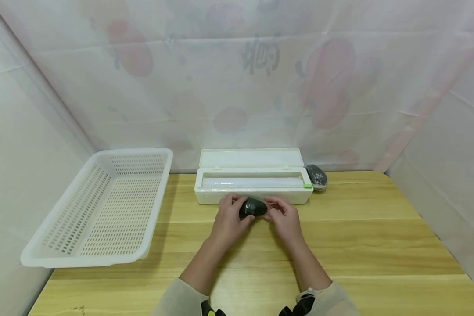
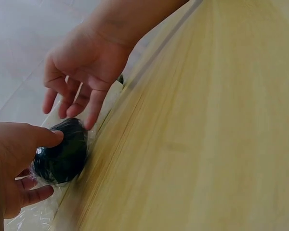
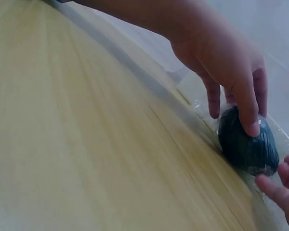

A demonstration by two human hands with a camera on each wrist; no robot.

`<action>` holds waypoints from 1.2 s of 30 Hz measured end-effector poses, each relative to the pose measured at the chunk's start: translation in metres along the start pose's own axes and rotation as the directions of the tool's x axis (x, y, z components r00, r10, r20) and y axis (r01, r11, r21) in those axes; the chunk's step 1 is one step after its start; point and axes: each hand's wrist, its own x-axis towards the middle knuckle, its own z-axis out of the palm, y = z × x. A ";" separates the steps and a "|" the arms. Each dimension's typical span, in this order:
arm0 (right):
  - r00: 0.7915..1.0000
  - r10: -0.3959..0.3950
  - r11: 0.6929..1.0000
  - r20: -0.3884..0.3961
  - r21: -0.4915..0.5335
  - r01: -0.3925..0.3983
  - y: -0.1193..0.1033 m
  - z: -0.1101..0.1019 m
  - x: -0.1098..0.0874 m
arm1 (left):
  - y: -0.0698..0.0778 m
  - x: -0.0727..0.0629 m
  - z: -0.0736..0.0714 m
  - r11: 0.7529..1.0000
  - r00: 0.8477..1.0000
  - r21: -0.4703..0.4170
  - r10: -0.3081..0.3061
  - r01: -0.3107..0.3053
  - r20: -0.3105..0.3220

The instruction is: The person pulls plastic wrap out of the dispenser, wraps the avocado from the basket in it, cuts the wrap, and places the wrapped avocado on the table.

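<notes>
A dark green avocado (image 1: 253, 208), wrapped in shiny cling film, is at the front of a white film dispenser box. My left hand (image 1: 230, 219) grips it from the left; in the right wrist view the thumb (image 3: 251, 126) lies on its surface. My right hand (image 1: 285, 220) is at the avocado's right end, where thin wisps of film show by the fingertips. In the left wrist view, the right hand (image 2: 89, 62) has its fingers apart, one fingertip near or touching the wrapped avocado (image 2: 65, 151). The dispenser (image 1: 253, 196) stands lid up, with a pale film roll (image 1: 253, 182) inside.
A white perforated plastic basket (image 1: 159, 210) sits on the left of the wooden table (image 1: 363, 245). Another dark film-wrapped item (image 1: 317, 177) lies against the dispenser's right end. A pale printed curtain (image 1: 229, 87) hangs behind the table's back edge.
</notes>
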 end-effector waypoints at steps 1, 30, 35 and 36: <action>1.000 0.002 1.000 -0.004 -0.008 -0.002 0.001 -0.001 0.001 | 0.000 0.000 0.000 1.000 1.000 0.000 0.000 0.000 0.001; 0.889 -0.437 0.761 -0.136 -0.583 0.285 -0.006 -0.080 0.021 | 0.004 0.000 -0.001 1.000 0.999 0.004 -0.027 0.027 0.026; 0.938 -0.339 0.633 0.076 -0.719 0.287 -0.003 -0.113 0.043 | 0.004 -0.001 0.000 1.000 0.999 0.019 -0.023 0.023 0.026; 0.941 -0.319 0.619 0.109 -0.728 0.294 -0.003 -0.117 0.047 | 0.004 -0.001 0.000 1.000 0.999 0.021 -0.023 0.023 0.027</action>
